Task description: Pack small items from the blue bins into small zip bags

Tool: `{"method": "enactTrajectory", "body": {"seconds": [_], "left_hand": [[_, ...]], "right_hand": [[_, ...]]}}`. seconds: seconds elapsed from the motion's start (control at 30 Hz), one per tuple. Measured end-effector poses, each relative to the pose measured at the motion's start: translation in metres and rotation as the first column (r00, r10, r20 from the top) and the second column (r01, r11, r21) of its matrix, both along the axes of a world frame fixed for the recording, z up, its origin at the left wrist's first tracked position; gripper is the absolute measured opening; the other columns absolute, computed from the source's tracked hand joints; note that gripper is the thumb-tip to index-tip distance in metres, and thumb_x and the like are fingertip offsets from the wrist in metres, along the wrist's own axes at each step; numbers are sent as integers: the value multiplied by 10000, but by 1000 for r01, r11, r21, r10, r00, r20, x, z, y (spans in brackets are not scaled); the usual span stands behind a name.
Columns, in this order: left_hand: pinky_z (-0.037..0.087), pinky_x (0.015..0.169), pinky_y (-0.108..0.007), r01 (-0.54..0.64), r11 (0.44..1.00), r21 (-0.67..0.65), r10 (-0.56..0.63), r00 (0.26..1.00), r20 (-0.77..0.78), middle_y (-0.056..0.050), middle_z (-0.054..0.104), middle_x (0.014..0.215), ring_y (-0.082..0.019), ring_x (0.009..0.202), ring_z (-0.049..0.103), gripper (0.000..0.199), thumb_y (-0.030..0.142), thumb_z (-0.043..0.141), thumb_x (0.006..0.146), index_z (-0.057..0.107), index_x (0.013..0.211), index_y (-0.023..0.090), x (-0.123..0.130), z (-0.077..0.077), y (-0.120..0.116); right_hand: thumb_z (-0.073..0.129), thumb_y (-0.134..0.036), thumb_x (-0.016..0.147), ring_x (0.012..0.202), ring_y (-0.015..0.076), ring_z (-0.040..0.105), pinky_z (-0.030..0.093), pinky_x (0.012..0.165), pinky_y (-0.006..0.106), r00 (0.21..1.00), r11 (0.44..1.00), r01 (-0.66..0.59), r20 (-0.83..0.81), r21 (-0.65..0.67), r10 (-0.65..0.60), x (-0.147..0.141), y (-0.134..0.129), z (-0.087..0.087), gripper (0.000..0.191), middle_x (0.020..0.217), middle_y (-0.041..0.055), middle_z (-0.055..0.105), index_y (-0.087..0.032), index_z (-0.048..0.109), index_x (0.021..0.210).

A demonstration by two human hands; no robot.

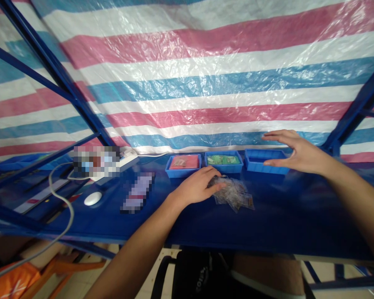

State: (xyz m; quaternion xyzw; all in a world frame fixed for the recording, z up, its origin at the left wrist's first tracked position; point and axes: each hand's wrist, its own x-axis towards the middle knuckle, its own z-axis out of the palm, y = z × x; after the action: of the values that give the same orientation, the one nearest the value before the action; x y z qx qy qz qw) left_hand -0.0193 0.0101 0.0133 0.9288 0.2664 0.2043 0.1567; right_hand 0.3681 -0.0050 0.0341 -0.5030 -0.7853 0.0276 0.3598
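My left hand (201, 185) rests at the left side of a pile of small clear plastic bags (233, 193) on the blue table, its fingers partly over them. Above the right blue tray (268, 167) is my right hand (294, 151), thumb and fingers spread wide with nothing between them. That tray shows no contents. A middle blue tray (223, 168) holds green packets (223, 159). The left blue tray (183, 172) contains pink-red packets (183, 162).
A white mouse (92, 198) and a blurred-out flat object (138, 193) lie to the left. Behind them are a white power strip (129, 161) and a grey cable (69, 207). Blue frame posts (77, 104) and a striped sheet (205, 74) border the table (268, 232).
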Motion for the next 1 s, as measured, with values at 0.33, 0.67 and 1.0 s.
{"method": "enactTrajectory", "body": {"seconds": [0.33,0.67,1.0], "left_hand": [[508,1119,-401,4,1000,9,-3,1000,-4,-121,696,1264,-276,1243,653,410,532,549,1067,671,1288,209,0,-4,2],[501,1126,-397,25,996,-81,-25,1000,0,-127,622,1283,-259,1187,651,580,628,598,1016,638,1408,203,1,2,-7],[492,1093,-417,36,996,-78,-38,999,-29,-105,626,1235,-284,1191,619,619,672,691,937,631,1370,232,3,5,-8]], "right_hand": [[967,-531,653,797,192,653,523,672,297,926,598,-325,-117,-733,360,-60,-25,-23,935,1086,31,703,-309,590,1480],[858,-601,804,809,210,651,508,733,327,918,802,-352,-10,-482,397,-112,-34,-34,827,1030,25,708,-281,584,1516],[847,-646,815,760,197,664,460,668,311,964,888,-246,-5,-389,266,-140,-35,-53,793,1012,10,718,-273,524,1437]]}}
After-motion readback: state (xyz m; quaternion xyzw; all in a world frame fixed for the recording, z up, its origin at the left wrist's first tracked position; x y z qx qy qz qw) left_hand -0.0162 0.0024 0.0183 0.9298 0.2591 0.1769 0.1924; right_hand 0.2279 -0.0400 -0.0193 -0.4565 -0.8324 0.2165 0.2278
